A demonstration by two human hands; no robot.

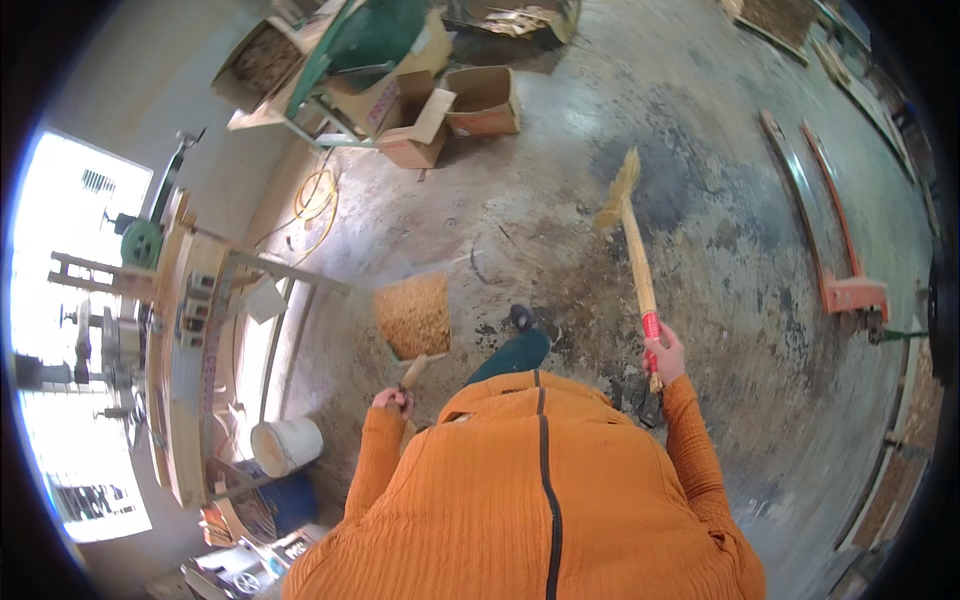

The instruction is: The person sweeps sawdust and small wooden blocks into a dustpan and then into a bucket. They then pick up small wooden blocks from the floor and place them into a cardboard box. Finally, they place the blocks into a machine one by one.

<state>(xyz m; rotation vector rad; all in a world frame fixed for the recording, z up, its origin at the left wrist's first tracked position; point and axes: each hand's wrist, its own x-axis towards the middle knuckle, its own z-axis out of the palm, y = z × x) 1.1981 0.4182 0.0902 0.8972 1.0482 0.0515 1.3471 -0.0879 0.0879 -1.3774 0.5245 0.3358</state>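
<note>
My left hand (393,400) is closed around the wooden handle of a dustpan (413,371), held low at my left side. A heap of tan wood shavings (412,312) covers most of its pan. On the other side, my right hand (664,355) grips a small broom (640,262) near the red-wrapped end of its wooden handle. The broom points forward, its straw-coloured bristles farthest from me and apart from the dustpan. One dark shoe (521,317) shows between the two tools.
A workbench (185,370) with machine parts lines the left wall, a white bucket (287,446) beside it. Ahead stand an open cardboard box (484,102) and a green machine (375,45). A yellow cord (318,205) lies on the floor. A red-handled pallet jack (855,294) stands right.
</note>
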